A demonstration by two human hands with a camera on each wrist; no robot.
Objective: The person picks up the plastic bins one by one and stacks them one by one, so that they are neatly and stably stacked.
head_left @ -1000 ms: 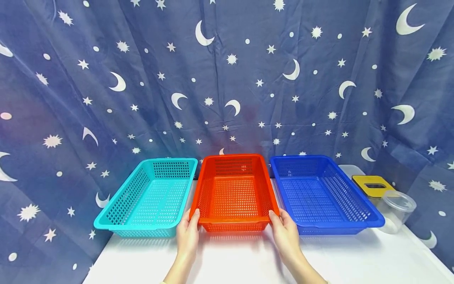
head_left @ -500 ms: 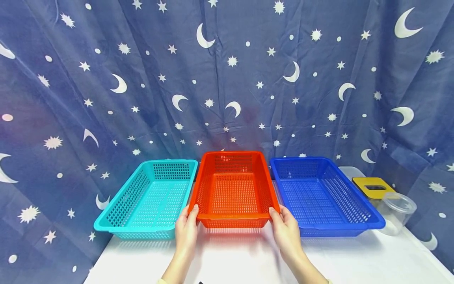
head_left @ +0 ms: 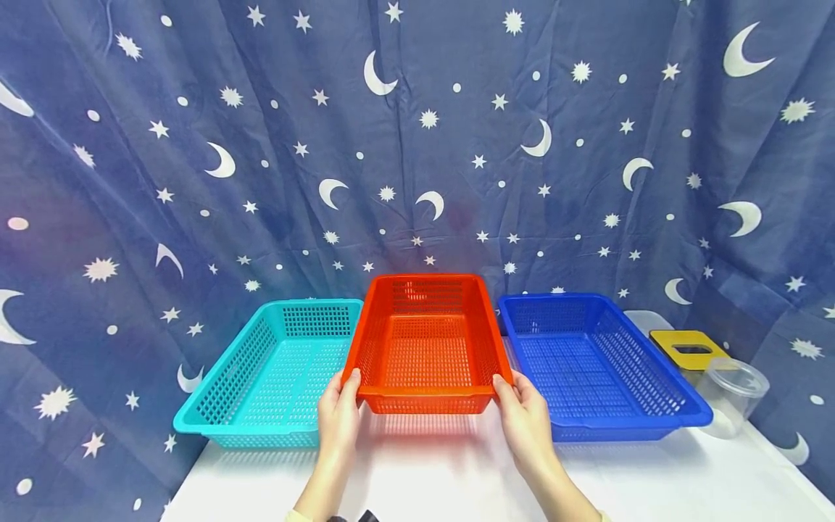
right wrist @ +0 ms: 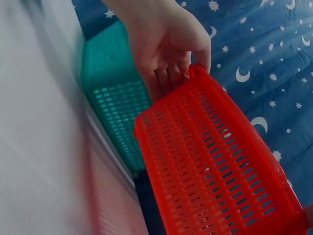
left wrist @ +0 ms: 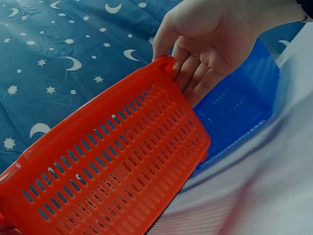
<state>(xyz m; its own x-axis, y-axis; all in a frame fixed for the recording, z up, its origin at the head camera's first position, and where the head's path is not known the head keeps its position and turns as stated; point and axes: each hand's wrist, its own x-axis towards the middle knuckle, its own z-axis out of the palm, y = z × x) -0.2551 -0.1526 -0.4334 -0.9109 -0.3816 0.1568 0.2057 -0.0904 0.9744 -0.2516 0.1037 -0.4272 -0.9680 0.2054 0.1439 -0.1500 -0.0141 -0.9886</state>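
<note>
A red plastic basket with slotted walls is held between my two hands, raised off the white table. My left hand grips its near left corner, thumb over the rim and fingers underneath. The near right corner is gripped the same way by my right hand. In the left wrist view, the right hand shows at the basket's corner. The right wrist view shows the left hand there. Nothing lies inside the red basket.
To the left stands a teal basket, partly behind my left hand. A blue basket is on the right. Beyond it are a yellow-lidded container and a clear tub. A star-patterned curtain hangs behind the white table.
The red basket has risen from the table and come slightly toward me, with both hands holding it throughout. A small dark object has come into sight at the bottom edge near the left wrist.
</note>
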